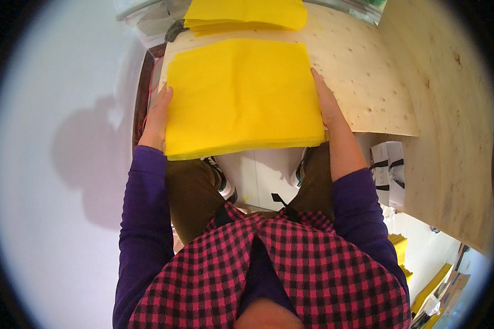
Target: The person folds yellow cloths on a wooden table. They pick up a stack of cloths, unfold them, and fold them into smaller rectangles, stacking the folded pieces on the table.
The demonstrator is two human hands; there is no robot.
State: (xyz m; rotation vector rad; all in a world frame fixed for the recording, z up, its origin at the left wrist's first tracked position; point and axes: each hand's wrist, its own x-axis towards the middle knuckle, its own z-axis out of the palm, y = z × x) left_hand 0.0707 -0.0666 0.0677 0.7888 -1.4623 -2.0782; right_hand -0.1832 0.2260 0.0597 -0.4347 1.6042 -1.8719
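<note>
A stack of yellow fabric sheets lies over the near part of a wooden table, its near edge jutting out above my legs. My left hand presses against the stack's left side, thumb at the edge and the other fingers mostly hidden. Along the right side rests my right hand, its fingers stretched beside the edge. Between them the two palms hold the stack from both sides. The top sheet shows a soft crease down its middle. Farther back lies a second yellow stack.
The pale wooden table extends to the right, meeting an upright wooden panel. A white wall borders the left. A dark crumpled thing sits near the far stack. Below right stand a white bag and more yellow sheets.
</note>
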